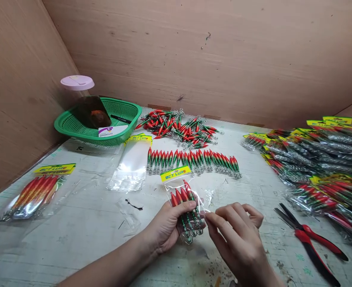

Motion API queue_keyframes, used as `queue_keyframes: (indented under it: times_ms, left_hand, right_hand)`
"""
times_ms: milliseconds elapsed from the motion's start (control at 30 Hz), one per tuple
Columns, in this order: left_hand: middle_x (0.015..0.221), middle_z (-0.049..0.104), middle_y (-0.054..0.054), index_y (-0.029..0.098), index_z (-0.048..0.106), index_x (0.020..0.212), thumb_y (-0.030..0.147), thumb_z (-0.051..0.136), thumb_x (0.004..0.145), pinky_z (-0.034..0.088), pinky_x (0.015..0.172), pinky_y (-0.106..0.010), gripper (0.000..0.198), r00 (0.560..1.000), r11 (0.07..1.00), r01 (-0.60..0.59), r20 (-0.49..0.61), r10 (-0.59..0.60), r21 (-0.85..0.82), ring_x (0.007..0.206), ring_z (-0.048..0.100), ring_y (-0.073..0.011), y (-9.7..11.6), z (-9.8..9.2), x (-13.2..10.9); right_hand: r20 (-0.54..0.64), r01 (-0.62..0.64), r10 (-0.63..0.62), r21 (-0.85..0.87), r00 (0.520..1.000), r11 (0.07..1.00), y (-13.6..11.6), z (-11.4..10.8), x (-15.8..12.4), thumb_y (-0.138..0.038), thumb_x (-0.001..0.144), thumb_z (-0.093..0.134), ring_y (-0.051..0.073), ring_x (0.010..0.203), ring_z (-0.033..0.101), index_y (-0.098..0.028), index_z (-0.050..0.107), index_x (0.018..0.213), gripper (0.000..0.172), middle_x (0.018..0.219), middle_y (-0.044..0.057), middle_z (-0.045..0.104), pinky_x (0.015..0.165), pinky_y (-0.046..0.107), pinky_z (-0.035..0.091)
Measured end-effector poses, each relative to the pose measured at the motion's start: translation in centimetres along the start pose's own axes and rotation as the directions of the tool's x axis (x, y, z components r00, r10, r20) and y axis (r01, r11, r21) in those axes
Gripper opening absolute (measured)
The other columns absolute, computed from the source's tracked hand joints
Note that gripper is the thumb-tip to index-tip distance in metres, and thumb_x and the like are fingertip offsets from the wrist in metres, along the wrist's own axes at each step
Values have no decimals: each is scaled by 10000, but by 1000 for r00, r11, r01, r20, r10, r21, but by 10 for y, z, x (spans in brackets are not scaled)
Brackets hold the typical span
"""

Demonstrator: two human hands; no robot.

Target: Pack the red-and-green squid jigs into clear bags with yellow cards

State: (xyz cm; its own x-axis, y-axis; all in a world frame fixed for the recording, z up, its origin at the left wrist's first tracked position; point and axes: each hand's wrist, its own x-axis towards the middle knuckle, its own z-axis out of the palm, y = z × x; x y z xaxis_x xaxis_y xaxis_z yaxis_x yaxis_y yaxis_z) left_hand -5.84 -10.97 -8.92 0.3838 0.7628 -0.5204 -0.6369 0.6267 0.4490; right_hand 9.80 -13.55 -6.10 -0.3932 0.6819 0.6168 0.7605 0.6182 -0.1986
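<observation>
My left hand (166, 229) grips a clear plastic bag (184, 199) with a yellow "BCT LURE" header. Several red and green fishing lures are inside the bag. My right hand (238, 235) is beside it, fingers curled and pinching at the bag's lower right edge. Just beyond the bag, a row of loose red-green lures (193, 160) lies lined up on the table. A messy pile of the same lures (178, 128) sits further back.
An empty clear bag stack (132, 163) lies left of the row. A filled pack (35, 193) rests at far left. A green basket (124, 109) stands at back left. Many filled packs (316, 163) are heaped on the right, with red-handled pliers (313, 239) in front.
</observation>
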Motion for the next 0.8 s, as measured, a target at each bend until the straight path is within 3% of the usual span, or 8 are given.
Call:
queue_keyframes:
  times_ms: [200, 467, 567, 667, 800]
  left_hand:
    - [865, 692, -64, 127, 668, 901, 188, 831, 588, 512, 733, -292, 358, 999, 998, -36, 13, 36, 57, 776, 637, -164, 3, 0, 1]
    - [758, 650, -22, 120, 652, 813, 217, 817, 635, 447, 748, -236, 261, 993, 980, -90, 97, 74, 178, 754, 590, -122, 1, 0, -2]
    - [770, 651, -27, 119, 657, 813, 213, 817, 641, 460, 729, -229, 253, 996, 986, -76, 66, 67, 145, 747, 599, -121, 2, 1, -2]
    - [869, 674, -68, 119, 675, 875, 207, 800, 665, 519, 740, -313, 259, 1000, 998, -10, 0, 10, 65, 784, 639, -174, 4, 1, 0]
    - [904, 676, -88, 107, 685, 892, 185, 762, 711, 564, 715, -376, 212, 1000, 1000, 17, -8, -17, 1, 779, 655, -196, 6, -1, 1]
  right_hand:
    - [99, -124, 113, 117, 989, 985, -4, -1, 4, -83, 855, 517, 128, 670, 523, -192, 546, 796, 127, 693, -19, 528, 746, 328, 289]
    - [169, -300, 266, 219, 949, 929, -9, 8, 7, -134, 850, 547, 128, 675, 542, -212, 510, 722, 155, 687, -36, 552, 690, 292, 321]
    - [127, -250, 226, 220, 966, 943, -9, 5, 6, -116, 846, 548, 123, 679, 547, -206, 532, 743, 137, 693, -33, 547, 689, 296, 331]
    - [52, -153, 147, 142, 988, 978, -5, -7, -3, -105, 836, 569, 130, 681, 543, -198, 563, 821, 94, 713, -15, 543, 696, 309, 341]
    - [90, -10, 2, 79, 996, 997, -4, -16, -20, -118, 802, 645, 128, 616, 522, -199, 608, 872, 113, 685, -15, 554, 686, 330, 333]
